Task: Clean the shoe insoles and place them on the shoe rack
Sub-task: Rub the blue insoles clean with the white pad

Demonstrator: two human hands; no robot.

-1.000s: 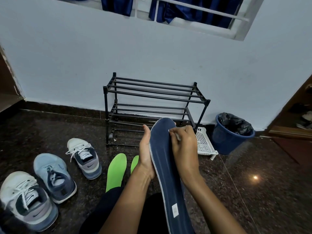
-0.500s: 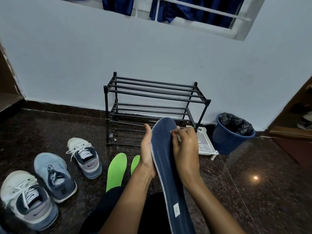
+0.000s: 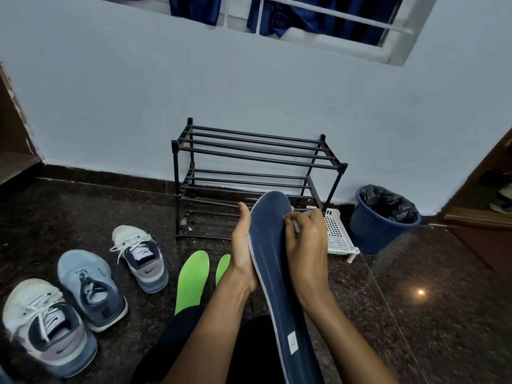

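Note:
A long dark blue insole (image 3: 273,261) stands upright in front of me, toe end up. My left hand (image 3: 242,250) holds it from the left and behind, thumb up along its edge. My right hand (image 3: 307,245) lies against the insole's upper right side, fingers curled round a small pale thing pressed to the surface; what it is I cannot tell. Two bright green insoles (image 3: 192,278) lie on the floor just left of my left wrist. The black three-tier shoe rack (image 3: 257,156) stands bare against the wall behind the insole.
Three sneakers (image 3: 91,289) sit on the dark granite floor at the left. A white perforated basket (image 3: 336,234) lies right of the rack, beside a blue bin (image 3: 379,225) lined with a black bag. My dark-clothed legs are at the bottom.
My right hand has shifted very slightly on the insole's upper part. The insole and my left hand have barely moved.

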